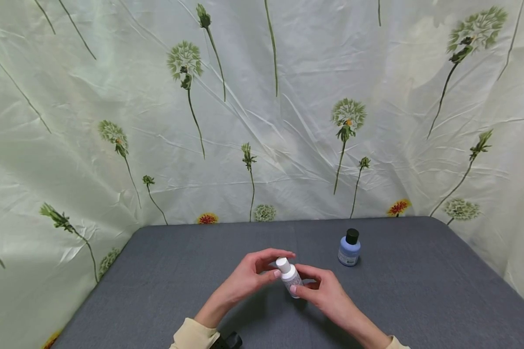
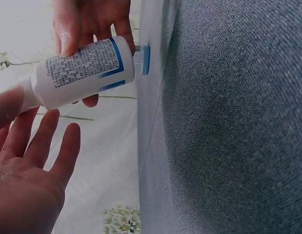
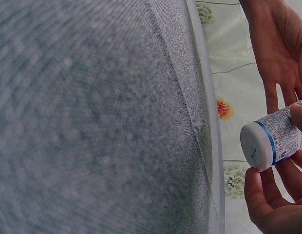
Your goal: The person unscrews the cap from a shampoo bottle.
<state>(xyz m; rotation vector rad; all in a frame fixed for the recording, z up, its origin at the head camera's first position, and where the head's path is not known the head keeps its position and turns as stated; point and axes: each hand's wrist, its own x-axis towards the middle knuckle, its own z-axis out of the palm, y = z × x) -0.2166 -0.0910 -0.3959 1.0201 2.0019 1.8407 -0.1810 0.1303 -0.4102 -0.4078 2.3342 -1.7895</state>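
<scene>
A small white bottle [image 1: 290, 275] with a white cap is held in the air between both hands, tilted, its printed label banded in blue. My right hand [image 1: 327, 291] grips the bottle's body, thumb on the near side and fingers behind. At the cap end is my left hand [image 1: 249, 275], its thumb and index finger on either side of the cap, the other fingers extended. In the left wrist view the left thumb [image 2: 7, 105] covers much of the cap. The flat base of the bottle [image 3: 255, 146] shows in the right wrist view.
A blue bottle [image 1: 349, 251] with a black cap stands upright on the grey cloth-covered table [image 1: 179, 271], to the right and farther back. Behind the table hangs a pale curtain [image 1: 262, 121] printed with dandelions.
</scene>
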